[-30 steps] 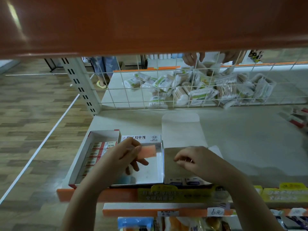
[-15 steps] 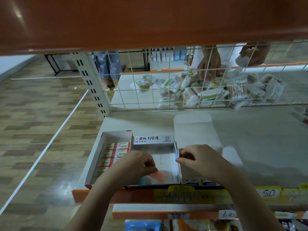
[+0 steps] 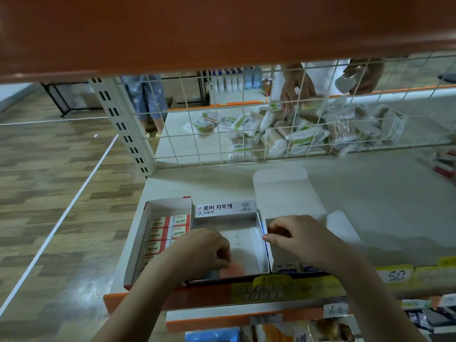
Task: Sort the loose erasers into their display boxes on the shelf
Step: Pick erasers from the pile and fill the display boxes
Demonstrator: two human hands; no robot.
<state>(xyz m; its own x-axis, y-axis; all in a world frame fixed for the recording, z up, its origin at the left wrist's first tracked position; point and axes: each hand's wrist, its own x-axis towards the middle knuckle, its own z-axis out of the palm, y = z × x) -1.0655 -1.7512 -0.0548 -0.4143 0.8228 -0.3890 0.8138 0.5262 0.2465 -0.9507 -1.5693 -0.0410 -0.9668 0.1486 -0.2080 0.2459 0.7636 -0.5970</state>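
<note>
Three display boxes stand side by side at the shelf's front edge. The left box (image 3: 138, 240) holds rows of red-and-white wrapped erasers (image 3: 170, 230). The middle box (image 3: 256, 228) is white with a printed back flap. My left hand (image 3: 199, 253) reaches into its near end and pinches a pink eraser (image 3: 233, 269) low against the box floor, beside a bluish eraser (image 3: 212, 275). My right hand (image 3: 298, 238) pinches the wall between the middle box and the right box (image 3: 291, 266), whose lid (image 3: 283, 191) lies open behind.
A wire grid (image 3: 246, 124) closes the shelf's back; behind it lie several cotton-swab packs (image 3: 283, 134) and another person's hands (image 3: 296, 87). The upper orange shelf (image 3: 222, 28) hangs overhead. Price tags (image 3: 394, 276) line the front rail. Wooden floor (image 3: 49, 181) lies to the left.
My left hand has brought the pink eraser from above the middle box down to its near end. My right hand has shifted slightly toward the dividing wall.
</note>
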